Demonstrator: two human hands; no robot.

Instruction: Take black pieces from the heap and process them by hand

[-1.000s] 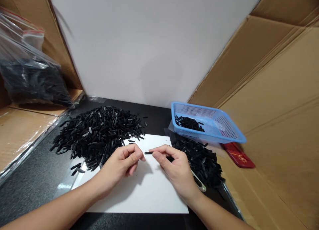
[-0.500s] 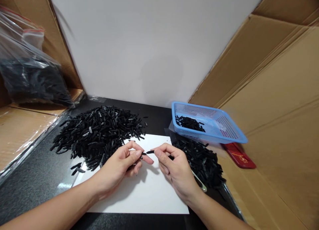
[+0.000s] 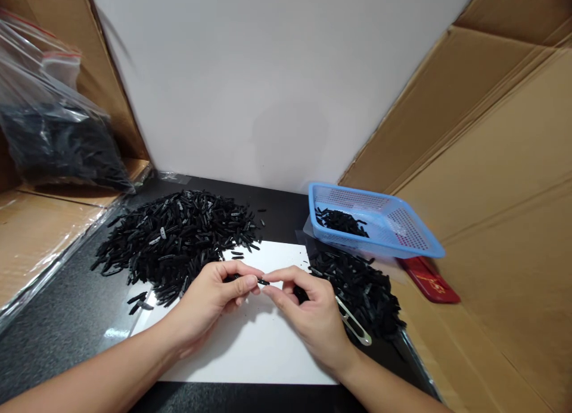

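Open room above the white sheet's (image 3: 263, 356) lower edge, bottom centre, my left hand (image 3: 221, 294) pinching a black piece (image 3: 264, 282) mid-frame, long axis sideways, tip pointing frame-right, my right hand (image 3: 318, 309) at that tip, its grip unclear

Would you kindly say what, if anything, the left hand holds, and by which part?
The left hand pinches a black piece just behind the exposed end nearest the right hand.
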